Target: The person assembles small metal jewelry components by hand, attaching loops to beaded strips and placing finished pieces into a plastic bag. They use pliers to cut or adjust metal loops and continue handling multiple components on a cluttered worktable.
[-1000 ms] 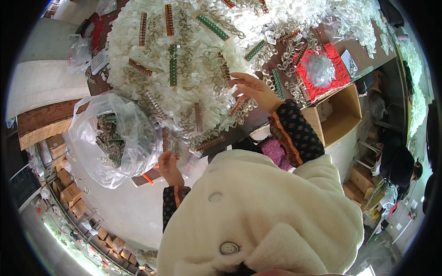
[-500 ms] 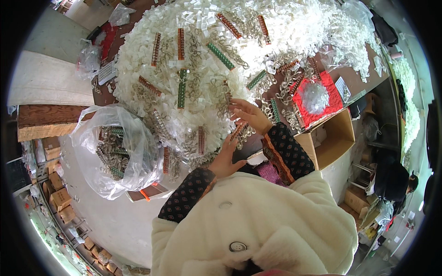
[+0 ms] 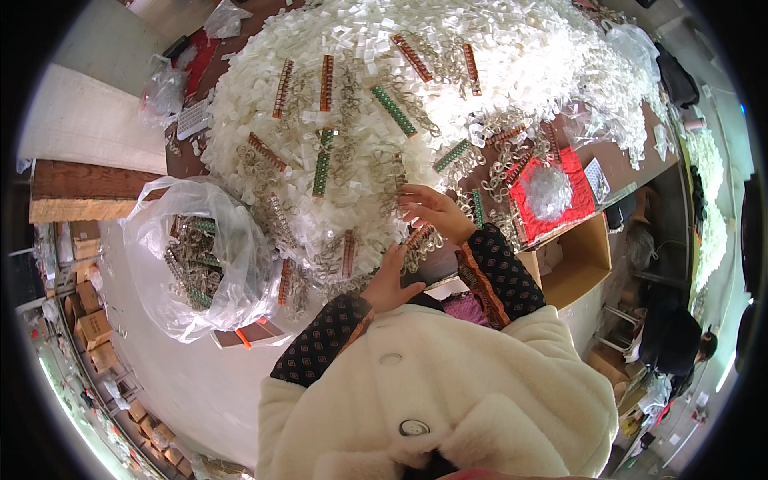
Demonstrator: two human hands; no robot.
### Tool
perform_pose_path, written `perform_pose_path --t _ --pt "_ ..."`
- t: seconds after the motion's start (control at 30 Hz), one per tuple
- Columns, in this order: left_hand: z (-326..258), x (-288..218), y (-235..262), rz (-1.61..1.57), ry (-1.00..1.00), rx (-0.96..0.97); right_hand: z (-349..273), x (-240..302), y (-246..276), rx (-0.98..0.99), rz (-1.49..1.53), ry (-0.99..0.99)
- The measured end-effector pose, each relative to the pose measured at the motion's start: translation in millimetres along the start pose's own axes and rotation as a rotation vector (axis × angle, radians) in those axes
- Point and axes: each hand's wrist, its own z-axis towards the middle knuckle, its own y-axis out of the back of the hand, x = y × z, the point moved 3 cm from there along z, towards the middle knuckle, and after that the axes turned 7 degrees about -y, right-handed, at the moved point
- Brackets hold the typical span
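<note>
A short brown strip carrying silvery metal loops (image 3: pixel 419 234) lies at the near edge of a heap of small white translucent pieces (image 3: pixel 512 56). My left hand (image 3: pixel 390 286) is on its near left side, thumb spread wide and fingertips close to the strip's end; whether they touch it is unclear. Just beyond it, my right hand (image 3: pixel 442 214) reaches leftward, fingers apart and slightly bent. Its fingertips are by another strip with loops (image 3: pixel 399 172), seen nearly edge-on. Nothing plainly shows in either hand. More looped strips, a green one (image 3: pixel 322 164) and a brown one (image 3: pixel 349 254), lie on the heap.
A clear plastic bag (image 3: pixel 240 276) holding looped strips stands at the left of the heap. On the right, a red cloth (image 3: pixel 578 196) bears a crumpled clear bag (image 3: pixel 547 192). An open cardboard box (image 3: pixel 588 260) sits below the table edge. Another person (image 3: pixel 672 328) is at far right.
The whole view has shifted slightly, so the heap and strips sit a little lower in the picture. My hands keep almost the same place beside the brown strip.
</note>
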Motion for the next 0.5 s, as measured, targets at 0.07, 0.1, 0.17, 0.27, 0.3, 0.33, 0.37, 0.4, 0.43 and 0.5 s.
perform_pose_path --t 0.07,0.1,0.17,0.27,0.3,0.33,0.37,0.4,0.43,0.5 --pt "1 1 0 -0.029 -0.001 -0.018 0 3 1 0.013 -0.015 -0.003" --pt "2 2 0 -0.023 0.02 -0.013 0 4 2 0.013 -0.029 -0.007" --pt "4 1 0 -0.062 -0.005 -0.039 1 6 2 0.013 -0.058 -0.02" --pt "5 1 0 -0.064 0.0 -0.055 0 12 1 0.012 -0.089 -0.038" --pt "5 2 -1 -0.05 0.023 -0.047 -1 17 0 0.013 -0.09 -0.035" --pt "5 2 0 -0.064 0.014 -0.061 -1 21 -1 -0.006 -0.105 -0.064" --pt "5 2 -1 -0.069 0.021 -0.064 -1 30 -2 0.0 -0.112 -0.003" --pt "5 3 -1 -0.057 0.043 -0.064 1 40 -2 -0.011 -0.134 0.026" --pt "5 2 -1 -0.083 0.019 -0.084 4 49 -1 -0.047 -0.159 0.005" --pt "5 2 -2 -0.086 0.008 -0.108 14 80 2 -0.117 -0.221 0.258"
